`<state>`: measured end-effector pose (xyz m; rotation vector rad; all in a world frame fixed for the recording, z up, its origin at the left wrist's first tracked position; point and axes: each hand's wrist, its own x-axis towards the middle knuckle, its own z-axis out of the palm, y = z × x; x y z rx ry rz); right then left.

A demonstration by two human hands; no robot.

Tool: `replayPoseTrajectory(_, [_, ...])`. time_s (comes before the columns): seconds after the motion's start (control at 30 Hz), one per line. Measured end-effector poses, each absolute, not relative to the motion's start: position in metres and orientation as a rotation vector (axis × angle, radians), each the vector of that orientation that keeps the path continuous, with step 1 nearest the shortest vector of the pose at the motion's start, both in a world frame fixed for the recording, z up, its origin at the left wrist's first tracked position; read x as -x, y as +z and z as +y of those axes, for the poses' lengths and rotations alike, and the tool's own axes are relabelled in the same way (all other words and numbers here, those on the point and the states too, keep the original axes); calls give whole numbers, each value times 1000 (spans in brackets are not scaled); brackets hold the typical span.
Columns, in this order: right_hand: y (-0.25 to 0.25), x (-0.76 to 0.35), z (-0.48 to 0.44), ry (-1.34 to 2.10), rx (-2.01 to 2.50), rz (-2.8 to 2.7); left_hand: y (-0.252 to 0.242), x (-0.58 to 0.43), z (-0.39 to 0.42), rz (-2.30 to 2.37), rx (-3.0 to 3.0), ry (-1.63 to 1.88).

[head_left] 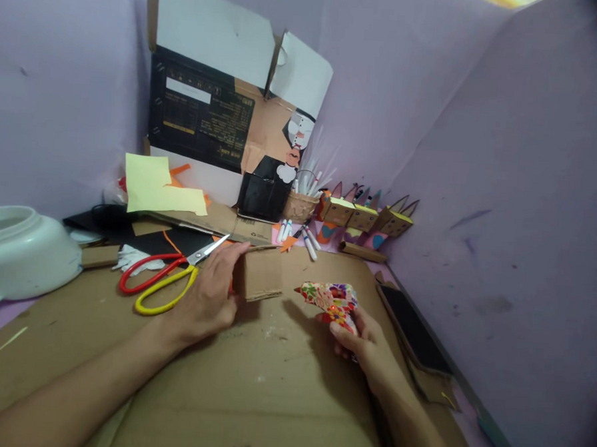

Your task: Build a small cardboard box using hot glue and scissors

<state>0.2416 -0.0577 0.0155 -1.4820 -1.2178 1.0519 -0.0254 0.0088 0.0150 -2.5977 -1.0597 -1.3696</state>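
My left hand (212,292) grips a small folded cardboard piece (262,273), holding it upright on the cardboard work surface (250,388). My right hand (360,340) is closed round the handle of a floral-patterned glue gun (330,298). The gun's orange nozzle points left toward the cardboard piece and stops a short way from it. Red and yellow handled scissors (168,277) lie just left of my left hand, blades pointing up and right.
A white plastic bowl (19,249) sits at the far left. Yellow paper (155,186), a printed box flap (209,112), a black box (262,195), a basket of pens (302,204), loose markers (305,240) and small cardboard figures (366,217) line the back. A dark phone (413,329) lies at right.
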Motion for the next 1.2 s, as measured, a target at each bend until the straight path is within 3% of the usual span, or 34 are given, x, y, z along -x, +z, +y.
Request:
replayPoseTrajectory(0.23, [8, -254, -26, 1030, 1428, -1056, 9, 22, -3, -1350, 2783, -1353])
replayPoseTrajectory(0.63, [9, -257, -56, 1026, 1281, -1261, 9, 27, 2, -1221, 2694, -1426])
replayPoseTrajectory(1.07, [29, -258, -27, 60, 2431, -1735, 27, 0, -24, -1989, 3207, -1594])
replayPoseTrajectory(1.2, [34, -251, -32, 4, 2456, -1931, 20, 4, -24, -1976, 3170, -1490])
